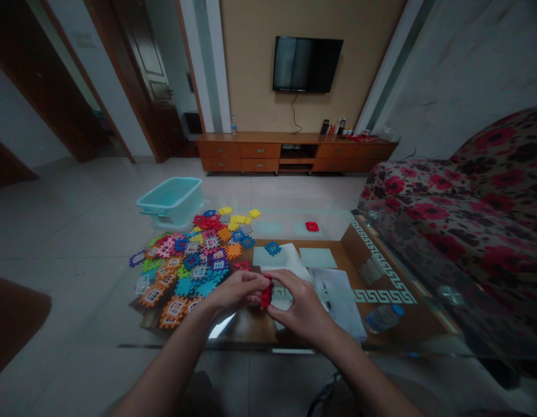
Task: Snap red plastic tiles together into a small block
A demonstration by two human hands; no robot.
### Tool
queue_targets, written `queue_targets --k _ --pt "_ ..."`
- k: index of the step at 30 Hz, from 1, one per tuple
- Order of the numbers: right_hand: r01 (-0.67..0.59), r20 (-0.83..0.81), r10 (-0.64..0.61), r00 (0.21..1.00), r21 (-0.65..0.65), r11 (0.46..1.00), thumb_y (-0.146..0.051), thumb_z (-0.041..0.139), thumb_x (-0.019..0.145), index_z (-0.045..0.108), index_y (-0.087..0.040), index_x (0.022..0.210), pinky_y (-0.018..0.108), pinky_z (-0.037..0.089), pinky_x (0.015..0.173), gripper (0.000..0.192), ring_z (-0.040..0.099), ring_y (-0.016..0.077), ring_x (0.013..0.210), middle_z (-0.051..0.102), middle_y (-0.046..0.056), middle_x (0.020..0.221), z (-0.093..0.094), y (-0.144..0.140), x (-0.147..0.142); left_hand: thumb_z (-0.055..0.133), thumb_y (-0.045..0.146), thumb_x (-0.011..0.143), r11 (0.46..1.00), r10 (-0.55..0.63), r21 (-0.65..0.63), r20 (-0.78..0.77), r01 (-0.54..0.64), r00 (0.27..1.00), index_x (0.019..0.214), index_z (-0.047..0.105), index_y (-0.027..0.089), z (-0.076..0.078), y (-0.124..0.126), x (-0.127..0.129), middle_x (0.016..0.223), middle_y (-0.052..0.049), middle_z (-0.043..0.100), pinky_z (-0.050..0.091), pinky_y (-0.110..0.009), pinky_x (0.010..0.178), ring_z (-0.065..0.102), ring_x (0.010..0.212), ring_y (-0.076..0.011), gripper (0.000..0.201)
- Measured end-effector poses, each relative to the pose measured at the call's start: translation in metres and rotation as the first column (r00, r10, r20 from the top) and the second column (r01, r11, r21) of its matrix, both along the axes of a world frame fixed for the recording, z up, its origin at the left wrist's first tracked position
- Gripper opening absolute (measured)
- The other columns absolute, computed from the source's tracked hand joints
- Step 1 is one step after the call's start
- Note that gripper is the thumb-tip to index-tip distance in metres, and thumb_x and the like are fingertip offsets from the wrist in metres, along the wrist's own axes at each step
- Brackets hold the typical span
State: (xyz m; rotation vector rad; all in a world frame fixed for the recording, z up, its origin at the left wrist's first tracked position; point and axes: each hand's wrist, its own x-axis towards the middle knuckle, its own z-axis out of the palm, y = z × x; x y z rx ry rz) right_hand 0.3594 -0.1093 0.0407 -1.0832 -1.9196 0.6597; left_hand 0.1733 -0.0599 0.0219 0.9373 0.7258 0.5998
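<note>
Red plastic filled the gap between my two hands: a small red toothed piece (pixel 266 293), pinched from both sides above the near edge of the glass table (pixel 294 223). My left hand (pixel 236 291) was closed on it, fingertips curled in from the left, and my right hand (pixel 300 307) was closed on it too, thumb and fingers pressing from the right. I could not tell whether I held one piece or two fitted together, since the fingers hid most of it.

Just left of my hands, toward the table's left edge, lay a heap of interlocking tiles (pixel 187 260) in blue, orange, pink, green, yellow and red, many with white grid centres. At the far left corner of the table stood a teal plastic tub (pixel 170 200). A single blue tile (pixel 273 248) rested on a pale green card (pixel 268 256) near the middle, and a lone red tile (pixel 312 226) sat close to the far edge. White papers (pixel 333 289) lay beside my right hand, and a clear bottle with a blue cap (pixel 383 317) lay on its side toward the near right corner, under the glass as far as I could judge.

A flowered sofa (pixel 468 191) ran along the table's right edge.
</note>
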Motion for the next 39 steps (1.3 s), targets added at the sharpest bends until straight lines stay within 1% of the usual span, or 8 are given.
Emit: queue_targets --k 3,6,9,12,14,18,25,39 --pt "0.051 0.003 -0.051 0.999 -0.002 0.999 -0.012 0.071 0.073 0.051 -0.025 0.135 0.045 0.047 0.103 0.066 0.057 0.0248 0.119 0.060 0.009 0.129 -0.002 0.000 -0.003 0.079 0.039 0.075 0.998 0.058 0.006 0.022 -0.058 0.998 0.081 0.073 0.013 0.000 0.000 0.002 0.075 -0.006 0.065 0.046 -0.024 0.067 0.057 0.068 -0.0131 0.029" --pt "0.179 -0.018 -0.181 0.983 -0.074 0.981 -0.022 0.076 0.071 0.047 -0.022 0.137 0.043 0.052 0.090 0.072 0.059 0.0258 0.108 0.059 0.012 0.124 -0.004 -0.001 -0.007 0.082 0.039 0.071 0.984 0.176 -0.004 0.083 -0.176 0.981 0.085 0.073 0.013 0.003 0.002 0.005 0.080 -0.008 0.069 0.048 -0.026 0.069 0.061 0.072 -0.0151 0.031" --pt "0.288 -0.057 -0.304 0.951 -0.197 0.937 -0.027 0.075 0.072 0.058 -0.018 0.122 0.036 0.053 0.068 0.053 0.062 0.0227 0.088 0.064 0.010 0.108 -0.005 -0.001 -0.011 0.085 0.040 0.066 0.950 0.310 -0.019 0.151 -0.310 0.939 0.088 0.073 0.012 0.006 0.004 0.008 0.082 -0.009 0.071 0.050 -0.028 0.073 0.064 0.074 -0.0170 0.037" --pt "0.286 -0.134 -0.337 0.932 -0.299 0.911 -0.031 0.073 0.075 0.065 -0.017 0.107 0.031 0.050 0.061 0.036 0.061 0.0195 0.078 0.067 0.008 0.097 -0.007 -0.001 -0.013 0.086 0.039 0.064 0.912 0.403 -0.004 0.190 -0.410 0.895 0.090 0.073 0.011 0.007 0.006 0.009 0.086 -0.009 0.072 0.051 -0.030 0.078 0.066 0.078 -0.0179 0.040" --pt "0.256 -0.185 -0.333 0.925 -0.345 0.903 -0.033 0.073 0.076 0.067 -0.017 0.102 0.030 0.049 0.060 0.031 0.062 0.0185 0.075 0.069 0.007 0.092 -0.008 0.000 -0.015 0.086 0.039 0.064 0.899 0.427 0.010 0.194 -0.437 0.883 0.090 0.073 0.011 0.006 0.007 0.010 0.085 -0.009 0.072 0.050 -0.031 0.079 0.066 0.077 -0.0175 0.040" --pt "0.226 -0.237 -0.337 0.911 -0.395 0.890 -0.037 0.074 0.076 0.069 -0.017 0.099 0.028 0.046 0.057 0.030 0.062 0.0182 0.073 0.071 0.006 0.087 -0.010 -0.001 -0.018 0.087 0.038 0.062 0.896 0.428 0.041 0.183 -0.442 0.885 0.087 0.073 0.011 0.005 0.006 0.011 0.081 -0.007 0.071 0.050 -0.030 0.079 0.065 0.075 -0.0165 0.039" --pt "0.230 -0.255 -0.358 0.898 -0.422 0.877 -0.040 0.074 0.076 0.071 -0.017 0.098 0.029 0.046 0.059 0.033 0.061 0.0188 0.074 0.072 0.007 0.087 -0.010 -0.001 -0.019 0.086 0.034 0.066 0.921 0.368 0.052 0.207 -0.386 0.906 0.093 0.073 0.012 0.001 0.005 0.012 0.081 -0.006 0.070 0.049 -0.026 0.072 0.064 0.073 -0.0146 0.037" --pt "0.231 -0.297 -0.373 0.879 -0.419 0.878 -0.033 0.074 0.073 0.071 -0.016 0.094 0.029 0.044 0.061 0.027 0.059 0.0175 0.072 0.071 0.006 0.083 -0.012 0.000 -0.018 0.087 0.032 0.064 0.931 0.342 0.051 0.229 -0.362 0.911 0.097 0.073 0.013 0.002 0.003 0.012 0.089 -0.007 0.071 0.048 -0.029 0.081 0.064 0.079 -0.0157 0.041"
